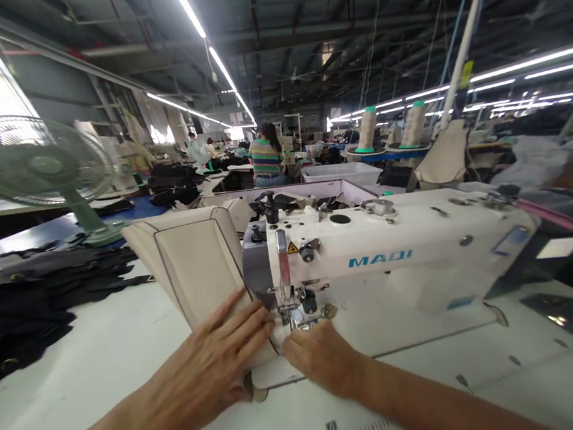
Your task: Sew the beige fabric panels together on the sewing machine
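A white MAQI sewing machine (394, 246) stands on the white table (103, 365). A beige padded fabric piece (195, 263) with dark stitch lines lies under its needle and rises to the left behind the machine head. My left hand (219, 361) presses flat on the fabric's near edge, fingers spread toward the presser foot (295, 314). My right hand (323, 355) pinches the fabric just in front of the presser foot.
Dark garments (28, 304) are piled at the table's left. A green fan (42, 169) stands behind them. Thread cones (369, 127) stand at the back. A person in a striped shirt (266, 156) sits farther off. A dark object (571, 317) lies at right.
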Available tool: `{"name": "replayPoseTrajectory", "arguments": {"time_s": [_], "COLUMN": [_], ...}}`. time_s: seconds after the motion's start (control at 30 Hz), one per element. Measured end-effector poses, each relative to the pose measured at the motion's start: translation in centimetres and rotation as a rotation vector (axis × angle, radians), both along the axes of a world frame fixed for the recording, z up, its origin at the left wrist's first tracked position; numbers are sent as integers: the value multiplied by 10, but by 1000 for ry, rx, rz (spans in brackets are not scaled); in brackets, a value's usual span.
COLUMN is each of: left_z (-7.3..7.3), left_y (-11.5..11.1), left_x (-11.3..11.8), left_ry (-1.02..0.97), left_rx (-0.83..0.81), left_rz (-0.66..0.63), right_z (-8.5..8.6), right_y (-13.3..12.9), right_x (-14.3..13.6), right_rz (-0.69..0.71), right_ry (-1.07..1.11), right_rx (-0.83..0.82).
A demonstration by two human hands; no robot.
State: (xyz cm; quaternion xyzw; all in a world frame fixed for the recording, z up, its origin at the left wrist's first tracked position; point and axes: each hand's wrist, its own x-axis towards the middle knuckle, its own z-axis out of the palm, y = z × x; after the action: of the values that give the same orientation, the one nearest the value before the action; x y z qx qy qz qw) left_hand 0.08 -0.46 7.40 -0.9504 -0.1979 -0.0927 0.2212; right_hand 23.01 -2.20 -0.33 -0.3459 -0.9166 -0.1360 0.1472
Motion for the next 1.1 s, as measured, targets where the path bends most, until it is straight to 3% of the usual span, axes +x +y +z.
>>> {"name": "replayPoseTrajectory", "arguments": {"time_s": [0.17, 0.27, 0.37, 0.57, 0.63, 0.83, 0.97, 1.1], "left_z": [-26, -36, -39, -48, -52, -56, -56, -56], "left_y": [9, 7, -1, -13, -10, 2, 11, 21], "left_x": [-7, -8, -3, 13, 16, 20, 22, 24], "left_ry": [-81, -122, -135, -105, -74, -99, -89, -62], "left_rx": [151, 279, 307, 311, 308, 282, 266, 231], "left_rz": [51, -102, -246, -246, -278, -320, -319, -306], "right_z": [8, 9, 7, 0, -4, -28, -33, -27], "right_y": [-5, -5, -6, -20, -23, -13, -8, -5], "right_x": [-1, -3, -4, 4, 6, 1, 0, -1], "right_rz": [25, 27, 50, 62, 54, 16, -48, -62], "right_ry": [-47, -61, -85, -19, 15, 49, 27, 53], "right_rx": [31, 53, 71, 135, 150, 405, 376, 340]}}
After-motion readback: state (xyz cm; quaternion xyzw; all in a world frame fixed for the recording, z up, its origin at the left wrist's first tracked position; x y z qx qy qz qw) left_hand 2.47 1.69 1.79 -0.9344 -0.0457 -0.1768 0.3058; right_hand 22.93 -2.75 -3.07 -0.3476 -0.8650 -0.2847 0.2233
